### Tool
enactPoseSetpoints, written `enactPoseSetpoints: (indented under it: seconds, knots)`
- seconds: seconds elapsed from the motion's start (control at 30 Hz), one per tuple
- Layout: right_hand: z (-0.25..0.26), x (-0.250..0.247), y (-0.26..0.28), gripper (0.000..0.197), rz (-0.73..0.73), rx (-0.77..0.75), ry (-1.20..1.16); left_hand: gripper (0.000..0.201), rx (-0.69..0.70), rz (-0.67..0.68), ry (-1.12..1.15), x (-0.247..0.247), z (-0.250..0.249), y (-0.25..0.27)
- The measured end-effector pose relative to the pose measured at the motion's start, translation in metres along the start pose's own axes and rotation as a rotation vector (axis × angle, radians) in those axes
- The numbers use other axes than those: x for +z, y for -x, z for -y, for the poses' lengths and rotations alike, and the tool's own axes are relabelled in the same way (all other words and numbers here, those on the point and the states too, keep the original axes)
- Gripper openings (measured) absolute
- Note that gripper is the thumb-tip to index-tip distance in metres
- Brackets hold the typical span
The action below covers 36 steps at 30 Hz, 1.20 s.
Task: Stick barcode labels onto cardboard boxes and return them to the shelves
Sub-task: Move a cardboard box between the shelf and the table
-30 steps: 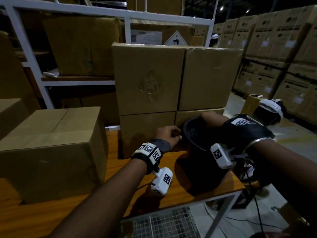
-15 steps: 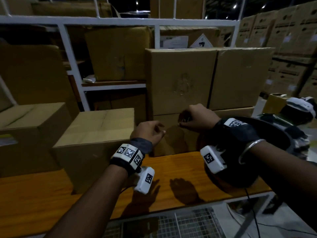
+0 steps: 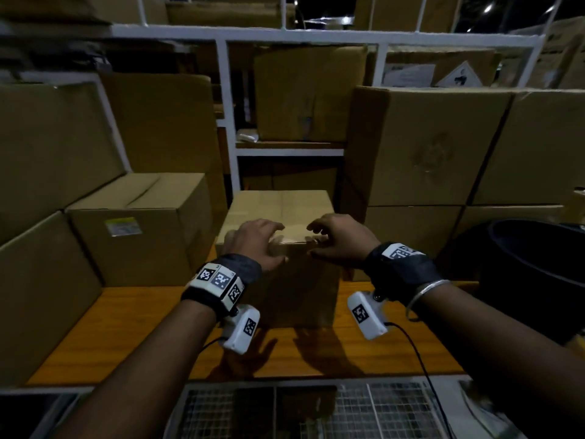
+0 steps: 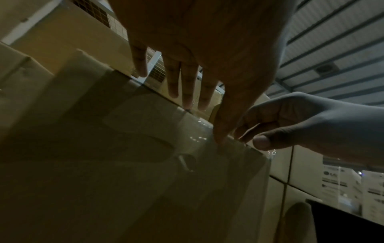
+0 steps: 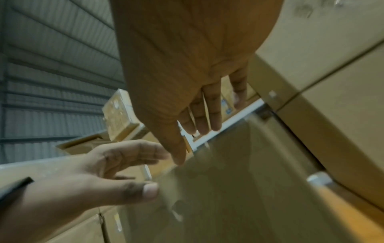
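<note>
left hand point(image 3: 253, 240): fingers loosely spread, palm down | right hand point(image 3: 340, 240): fingers loosely curled, apart from left

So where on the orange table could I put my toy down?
There is bare wood on the orange table in front of the middle box, running left to the big box at the edge. A smaller strip lies right of the middle box, beside the black bin. Further back, stacked boxes crowd it.

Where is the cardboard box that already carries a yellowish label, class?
In the head view, the labelled box sits left of centre on the wooden table, just left of the small box both hands reach for.
</note>
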State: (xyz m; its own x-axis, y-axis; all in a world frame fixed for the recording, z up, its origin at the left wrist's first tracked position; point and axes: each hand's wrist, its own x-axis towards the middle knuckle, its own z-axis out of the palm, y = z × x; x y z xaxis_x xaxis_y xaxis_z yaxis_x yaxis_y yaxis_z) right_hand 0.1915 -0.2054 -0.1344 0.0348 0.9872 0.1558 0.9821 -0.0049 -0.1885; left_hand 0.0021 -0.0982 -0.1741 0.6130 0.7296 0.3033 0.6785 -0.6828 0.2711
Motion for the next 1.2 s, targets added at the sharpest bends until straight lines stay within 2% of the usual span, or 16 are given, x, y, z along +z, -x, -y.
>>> enactPoseSetpoints:
  seconds: [0.1, 0.2, 0.4, 0.63, 0.83, 0.93, 1.03, 1.2]
  knots:
    - [0.011, 0.018, -0.006, 0.059, -0.007, 0.016, 0.091, 0.079, 0.033, 0.035, -0.103, 0.0, 0.021, 0.006]
    - [0.014, 0.031, -0.009, 0.058, -0.061, 0.027, 0.165, 0.085, 0.023, 0.071, -0.19, 0.001, 0.027, 0.01]
    - [0.011, 0.051, -0.014, 0.069, -0.152, 0.05, 0.228, 0.089, -0.003, 0.109, -0.159, 0.007, 0.024, 0.004]
    - [0.009, 0.067, -0.026, 0.059, -0.299, 0.08, 0.186, 0.092, -0.052, -0.011, -0.176, 0.018, 0.022, 0.003]
    - [0.0, 0.085, -0.023, 0.087, -0.347, 0.021, 0.284, 0.089, -0.048, -0.107, -0.254, 0.029, 0.022, 0.005]
    - [-0.006, 0.091, -0.022, 0.095, -0.389, -0.02, 0.322, 0.091, -0.053, -0.106, -0.27, 0.031, 0.024, 0.005]
    - [-0.008, 0.093, -0.02, 0.087, -0.435, -0.074, 0.318, 0.095, -0.053, -0.098, -0.301, 0.032, 0.023, 0.006]
    - [-0.008, 0.092, -0.021, 0.063, -0.527, -0.09, 0.207, 0.084, -0.068, -0.095, -0.291, 0.031, 0.024, 0.007]
